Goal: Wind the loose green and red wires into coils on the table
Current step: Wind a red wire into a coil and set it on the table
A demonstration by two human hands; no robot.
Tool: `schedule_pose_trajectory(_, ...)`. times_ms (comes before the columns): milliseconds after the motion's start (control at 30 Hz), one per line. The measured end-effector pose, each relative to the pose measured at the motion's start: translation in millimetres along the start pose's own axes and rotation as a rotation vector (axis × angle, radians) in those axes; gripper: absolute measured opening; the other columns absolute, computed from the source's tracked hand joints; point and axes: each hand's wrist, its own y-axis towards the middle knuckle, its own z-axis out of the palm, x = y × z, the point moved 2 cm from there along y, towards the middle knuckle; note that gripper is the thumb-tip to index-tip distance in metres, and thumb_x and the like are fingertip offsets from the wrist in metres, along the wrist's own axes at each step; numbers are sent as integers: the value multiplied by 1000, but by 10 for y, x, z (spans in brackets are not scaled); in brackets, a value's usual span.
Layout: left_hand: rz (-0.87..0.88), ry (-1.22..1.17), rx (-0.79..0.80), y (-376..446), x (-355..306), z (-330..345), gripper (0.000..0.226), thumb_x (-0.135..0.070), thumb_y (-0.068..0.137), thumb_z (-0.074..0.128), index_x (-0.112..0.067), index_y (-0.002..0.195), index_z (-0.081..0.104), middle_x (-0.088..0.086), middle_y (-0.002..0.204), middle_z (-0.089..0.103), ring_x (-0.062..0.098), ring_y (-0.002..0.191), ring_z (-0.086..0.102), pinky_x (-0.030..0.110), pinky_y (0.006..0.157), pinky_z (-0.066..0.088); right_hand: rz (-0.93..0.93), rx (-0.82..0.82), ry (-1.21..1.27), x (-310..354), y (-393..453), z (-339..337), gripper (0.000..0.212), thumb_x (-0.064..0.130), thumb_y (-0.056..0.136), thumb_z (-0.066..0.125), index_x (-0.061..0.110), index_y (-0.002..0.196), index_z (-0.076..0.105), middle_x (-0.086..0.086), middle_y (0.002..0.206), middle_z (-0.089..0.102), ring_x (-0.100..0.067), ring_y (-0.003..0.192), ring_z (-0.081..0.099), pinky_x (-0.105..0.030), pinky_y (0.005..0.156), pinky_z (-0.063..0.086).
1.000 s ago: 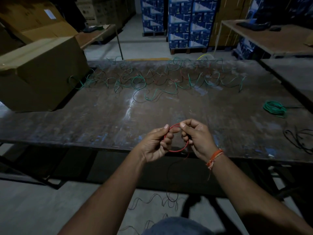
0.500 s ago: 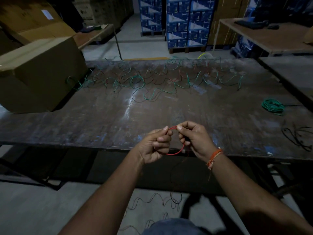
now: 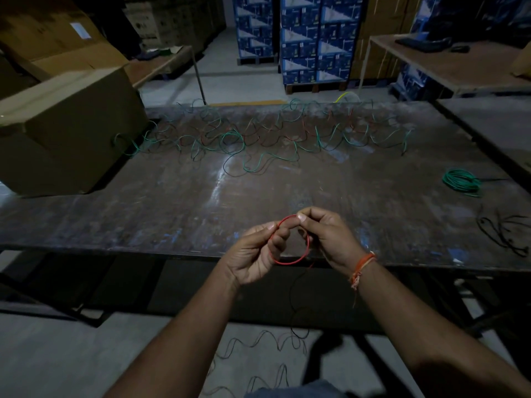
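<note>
The left hand (image 3: 253,254) and the right hand (image 3: 327,239) are holding a small red wire coil (image 3: 290,261) between them, just above the near edge of the surface (image 3: 172,202). The left fingers (image 3: 277,239) are curling round the left side of the loop, with the thumb pressing on its top. The right thumb and forefinger are pinching the top of the loop, the other right fingers curling behind it. The two thumbs are lying close together at the top of the ring. An orange thread bracelet (image 3: 363,265) is sitting on the right wrist.

From the bottom of the coil a loose tail of the red wire (image 3: 291,300) is hanging down in front of the surface's edge, looking dark in the shadow, and is trailing in waves onto the floor (image 3: 71,354).

Along the far side of the surface a tangle of loose green and red wires (image 3: 258,139) is sprawling from left to right. At its left end it is reaching a large cardboard box (image 3: 66,133) that is sitting on the surface's left part. Near the right edge a wound green wire coil (image 3: 461,182) is lying flat, well apart from the hands. Nearer, at the right, some dark wires (image 3: 505,234) are lying loose.

Beyond the surface, stacked blue cartons (image 3: 313,38) are standing on a pallet.
</note>
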Motion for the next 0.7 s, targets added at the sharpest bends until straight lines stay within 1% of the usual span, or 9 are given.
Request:
schedule_pose_trajectory(67,7,47,-9,11,-5,-35,28,0,91,65,12,116,62,14,81,65,15,63,67,22,57,58,30,36,-8,4,-6,0,19,14,102,56,0,93,65,-3,66,57,-11,56,42,-24,54,33)
schedule_pose_trajectory(167,42,-30,20,38,-54,-66,9,-5,97,57,0,101,63,4,72,60,9,54,60,18,50,49,80,70,-66,-45,-25,-45,20,16,103,55,7,88,65,-2,68,60,-9,57,49,-18,53,39)
schedule_pose_trajectory(267,154,-120,-76,32,-187,-74,22,-15,101,40,-10,96,60,-4,65,58,4,48,56,16,47,38,120,50,-111,-216,-83,-157,14,11,99,61,9,86,63,-3,68,59,-9,58,52,-21,57,45)
schedule_pose_trajectory(333,242,-103,-175,-8,-293,-104,22,-21,103,37,-16,92,57,-7,60,56,1,43,53,12,45,30,117,-6,-155,-315,-135,-246,10,6,97,64,9,87,62,-5,68,60,-11,60,55,-24,61,48)
schedule_pose_trajectory(400,304,-130,-222,-51,-385,-114,20,-23,104,38,-19,92,54,-9,58,55,0,41,51,9,44,26,96,-98,-205,-391,-178,-339,9,2,95,65,9,89,62,-8,71,64,-16,66,60,-29,68,51)
schedule_pose_trajectory(500,327,-230,-248,-68,-453,-136,25,-22,106,38,-13,95,59,-8,59,58,1,42,53,10,41,34,77,-245,-273,-476,-229,-451,9,6,93,68,12,87,64,-9,73,66,-18,69,65,-34,71,55)
schedule_pose_trajectory(567,290,-289,-165,-54,-441,-144,14,-9,99,52,-2,102,63,-3,66,64,4,49,59,15,42,44,35,-294,-466,-480,-250,-483,13,12,92,71,18,82,65,-3,71,67,-15,66,66,-33,68,54)
schedule_pose_trajectory(633,262,-317,-109,-37,-417,-151,20,3,91,61,6,111,63,1,74,67,8,57,64,18,48,50,-43,-224,-767,-413,-268,-433,16,17,91,71,21,77,64,1,70,66,-16,68,64,-33,66,52)
schedule_pose_trajectory(700,299,-301,-146,-11,-442,-170,24,-2,94,53,7,114,64,2,78,68,8,61,67,17,51,53,-137,-59,-979,-291,-299,-293,17,21,92,70,18,76,65,0,72,64,-20,71,62,-35,65,49)
